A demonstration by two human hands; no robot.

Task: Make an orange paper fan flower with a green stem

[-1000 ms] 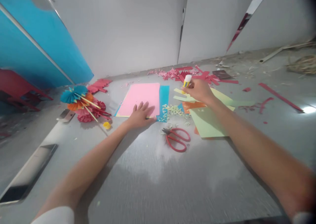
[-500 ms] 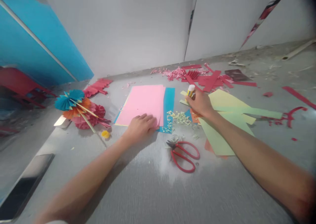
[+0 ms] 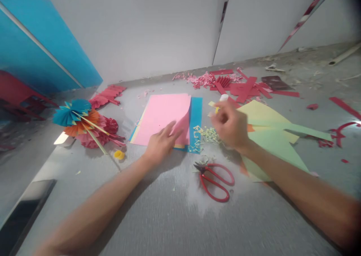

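Observation:
My left hand (image 3: 161, 145) pinches the near right corner of a pink paper sheet (image 3: 160, 115) and curls it up off a stack with a blue sheet (image 3: 196, 113) under it. My right hand (image 3: 230, 126), blurred by motion, is closed round a glue stick (image 3: 222, 98) with a white cap and yellow body, just right of the stack. Small pale green paper cuttings (image 3: 207, 134) lie between the two hands. Red-handled scissors (image 3: 216, 179) rest on the grey table (image 3: 169, 218) in front of my right hand.
Light green and yellow sheets (image 3: 270, 135) lie under my right forearm. Red paper strips and scraps (image 3: 239, 87) are strewn at the back. Folded paper fans in blue, orange and red (image 3: 84, 122) sit at the left, a yellow scrap (image 3: 119, 155) beside them. A white wall rises behind.
My left hand went from lying flat on the pink sheet to lifting its corner. My right hand drew the glue stick back toward me and to the left.

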